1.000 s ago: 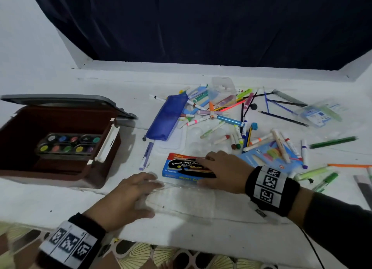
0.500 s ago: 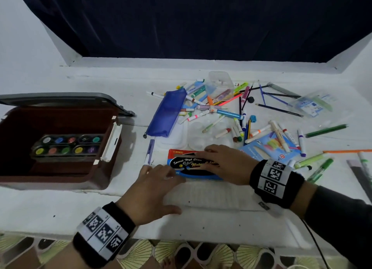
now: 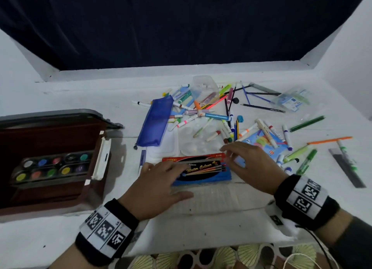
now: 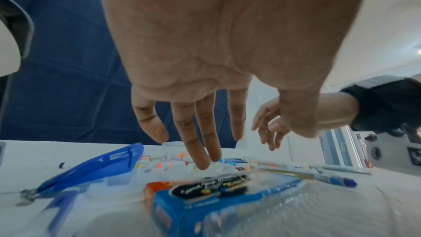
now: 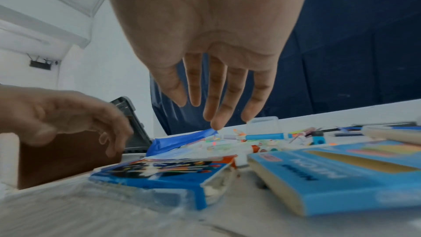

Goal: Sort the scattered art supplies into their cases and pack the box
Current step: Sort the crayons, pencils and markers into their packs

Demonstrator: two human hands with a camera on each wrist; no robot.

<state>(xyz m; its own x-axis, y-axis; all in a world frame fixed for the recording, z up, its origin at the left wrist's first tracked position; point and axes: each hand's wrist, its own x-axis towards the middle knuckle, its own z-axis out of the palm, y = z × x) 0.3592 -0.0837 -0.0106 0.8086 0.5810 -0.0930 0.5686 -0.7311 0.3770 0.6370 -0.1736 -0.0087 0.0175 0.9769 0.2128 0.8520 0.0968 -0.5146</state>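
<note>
Both hands, left hand and right hand, hover with fingers released over a blue cardboard watercolour box on the white desk.

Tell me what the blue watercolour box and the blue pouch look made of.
Watercolour box: looks like printed cardboard with a glossy finish; the right wrist view shows an open flap at one end. Blue pouch: probably translucent soft plastic or mesh with a zip pull at its near end; it lies limp.

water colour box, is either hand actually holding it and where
Nothing is held. The left hand and right hand hover above the water colour box with fingers straight, not touching it.
</note>
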